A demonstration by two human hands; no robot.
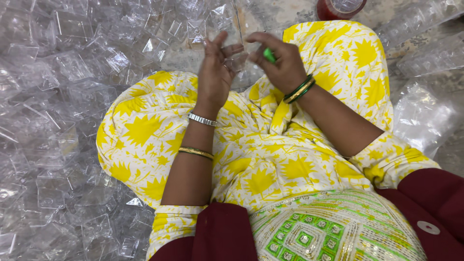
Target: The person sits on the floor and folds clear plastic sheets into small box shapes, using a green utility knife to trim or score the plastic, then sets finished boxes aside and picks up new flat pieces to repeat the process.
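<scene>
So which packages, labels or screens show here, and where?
Clear plastic boxes: heaped on the floor at left, small, square, see-through.
Clear plastic trays: upper right, moulded, see-through.
Red tape roll: top edge, round.
No labels, signs or screens in view.

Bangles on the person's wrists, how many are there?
3 that I can tell apart: a silver metal band and a thin gold bangle on the left forearm, and a green-and-gold bangle stack on the right wrist, which may hold several.

Heaps of clear square plastic lids and boxes (53, 121) on the floor, crinkled transparent plastic bags (423, 116) alongside, round red container (340, 8) at the top edge
</scene>
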